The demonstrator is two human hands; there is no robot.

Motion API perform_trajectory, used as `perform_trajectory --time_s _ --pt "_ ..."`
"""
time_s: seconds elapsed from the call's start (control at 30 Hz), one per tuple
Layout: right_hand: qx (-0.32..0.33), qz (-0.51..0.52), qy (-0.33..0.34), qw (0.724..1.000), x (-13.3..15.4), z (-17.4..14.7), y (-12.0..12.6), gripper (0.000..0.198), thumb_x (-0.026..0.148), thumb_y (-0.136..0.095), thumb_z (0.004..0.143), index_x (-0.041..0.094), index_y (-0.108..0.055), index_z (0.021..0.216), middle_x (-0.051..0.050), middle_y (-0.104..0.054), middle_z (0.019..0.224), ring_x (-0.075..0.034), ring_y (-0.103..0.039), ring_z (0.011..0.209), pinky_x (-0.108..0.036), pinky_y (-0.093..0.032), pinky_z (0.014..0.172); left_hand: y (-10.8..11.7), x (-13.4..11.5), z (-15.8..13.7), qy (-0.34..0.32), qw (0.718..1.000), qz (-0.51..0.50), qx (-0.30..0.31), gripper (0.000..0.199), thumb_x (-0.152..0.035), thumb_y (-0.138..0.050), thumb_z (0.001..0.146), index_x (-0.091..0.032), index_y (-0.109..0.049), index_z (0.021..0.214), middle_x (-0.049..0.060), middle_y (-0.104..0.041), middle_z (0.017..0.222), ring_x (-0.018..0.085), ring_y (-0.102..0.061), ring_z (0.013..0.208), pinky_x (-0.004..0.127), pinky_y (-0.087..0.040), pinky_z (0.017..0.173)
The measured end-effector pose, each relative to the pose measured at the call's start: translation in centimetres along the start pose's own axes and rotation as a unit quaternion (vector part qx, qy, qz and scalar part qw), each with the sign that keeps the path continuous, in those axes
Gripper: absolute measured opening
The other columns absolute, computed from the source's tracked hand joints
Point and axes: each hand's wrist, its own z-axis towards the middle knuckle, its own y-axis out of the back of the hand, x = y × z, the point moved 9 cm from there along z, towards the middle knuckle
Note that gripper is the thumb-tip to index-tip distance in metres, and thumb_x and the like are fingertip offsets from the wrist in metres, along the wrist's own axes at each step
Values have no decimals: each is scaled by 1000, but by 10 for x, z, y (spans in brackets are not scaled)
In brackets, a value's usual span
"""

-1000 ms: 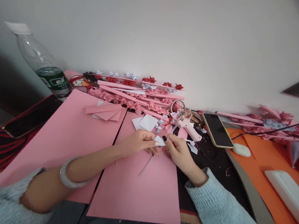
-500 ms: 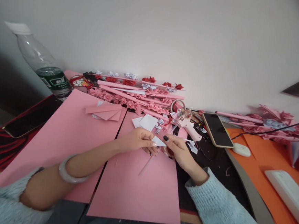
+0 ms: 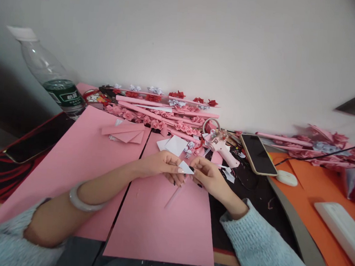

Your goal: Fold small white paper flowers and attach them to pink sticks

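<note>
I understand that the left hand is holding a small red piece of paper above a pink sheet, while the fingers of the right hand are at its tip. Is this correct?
Not entirely: the small piece of paper is white, not red, as the head view shows. The left hand does hold it above a pink sheet, with the right hand's fingers at its tip.

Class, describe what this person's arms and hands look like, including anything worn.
The sleeves are light blue, textured knit. A pale, rounded bangle circles the left forearm. The left hand shows a pale thumbnail; the right hand, dark nail polish. Neither wears a glove.
</note>
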Motion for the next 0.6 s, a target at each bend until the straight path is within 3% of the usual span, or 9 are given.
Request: perform_trajectory --time_s 0.13,0.27,0.43,0.6 --pt "-40 -33 59 997 15 1 7 11 17 -62 78 20 -55 87 1 -52 79 -10 -47 64 -22 -37 57 5 6 2 -2 1000 -27 13 18 -29 -62 81 -11 -65 85 9 -72 81 17 -70 75 25 -54 69" --pt "-21 -85 75 993 20 0 6 16 15 -62 77 22 -63 91 -2 -54 86 -12 -49 71 -27 -41 65 5 8 2 5 999 -28 20 19 -30 -63 80 -11 -65 84 9 -72 81 16 -69 72 24 -54 67" --pt "3 -97 65 993 16 0 5 11 18 -67 74 22 -69 84 -4 -54 94 -16 -52 85 -29 -43 70 3 11 1 23 999 -10 30 19 -30 -63 79 -12 -66 84 8 -72 78 15 -69 70 22 -54 64" --pt "9 -119 51 991 15 0 3 8 23 -69 74 20 -69 80 -4 -55 88 -17 -54 82 -30 -45 69 2 15 2 41 998 17 39 22 -33 -63 79 -12 -67 80 9 -72 80 15 -69 70 22 -54 62"
